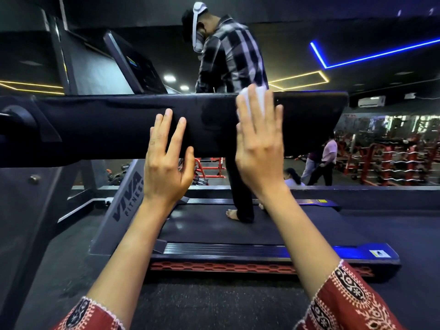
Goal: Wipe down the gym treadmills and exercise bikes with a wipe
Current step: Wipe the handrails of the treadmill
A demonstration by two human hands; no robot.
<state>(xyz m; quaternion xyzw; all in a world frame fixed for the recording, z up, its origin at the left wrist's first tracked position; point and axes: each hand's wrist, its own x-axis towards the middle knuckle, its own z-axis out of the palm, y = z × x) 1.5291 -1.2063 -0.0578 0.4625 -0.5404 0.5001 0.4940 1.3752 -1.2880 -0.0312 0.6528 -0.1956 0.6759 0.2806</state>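
Wipe (256, 97) is pinned flat under the fingers of my right hand (259, 144), up at the top edge of the treadmill's black panel (107, 125), and that's the worry: I'm not gripping it. The fingers are straight and spread, pressing only, so the white sheet pokes out past the fingertips with nothing curled round it. If I sweep upward, I judge it can ride over the edge just beyond my fingertips and drop on the far side. Below and beyond that hand, a person in a checked shirt (231, 55) stands barefoot on the belt (209, 229) of the next machine, so a lost wipe would likely land near their feet. My left hand (166, 163) is just beside the right, apart from the wipe, fingers straight against the same panel, holding nothing. Bare skin there could leave marks on the dark face I'm cleaning, so that patch would need a pass. And if I press unevenly, the wipe may bunch under my palm and skip strips of panel to the right of my hand, out toward the rounded corner.
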